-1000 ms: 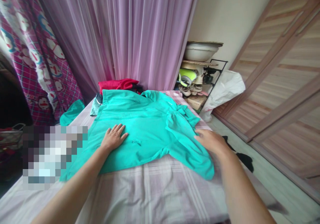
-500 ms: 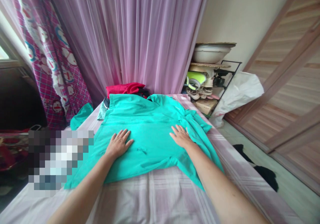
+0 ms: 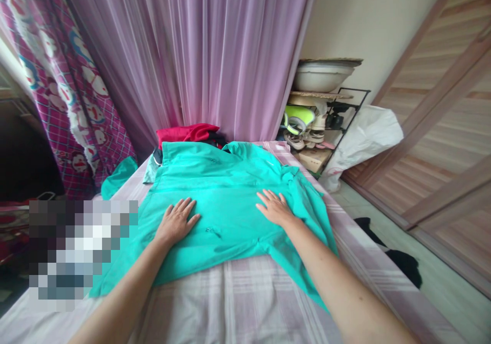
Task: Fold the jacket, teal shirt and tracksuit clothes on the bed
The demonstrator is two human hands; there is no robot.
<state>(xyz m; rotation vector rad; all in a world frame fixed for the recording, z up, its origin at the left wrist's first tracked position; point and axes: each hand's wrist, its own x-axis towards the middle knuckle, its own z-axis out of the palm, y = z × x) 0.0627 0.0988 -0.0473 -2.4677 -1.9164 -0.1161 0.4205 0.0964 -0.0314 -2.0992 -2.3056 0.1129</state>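
Here, teal garment, spread out — plaid sheet nearside.

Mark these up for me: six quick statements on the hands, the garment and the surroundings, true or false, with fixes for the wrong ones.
1. The left hand and right hand both lie on the turquoise garment. True.
2. The right hand is clenched in a fist. False: its fingers are extended, back of the hand up.
3. A red cloth lies beyond the garment, near the purple curtain. True.
4. The garment is rolled into a ball. False: it is spread out over the plaid sheet.
5. The two hands touch. False: a stretch of garment separates them.
6. A white bag is by the wooden doors. True.
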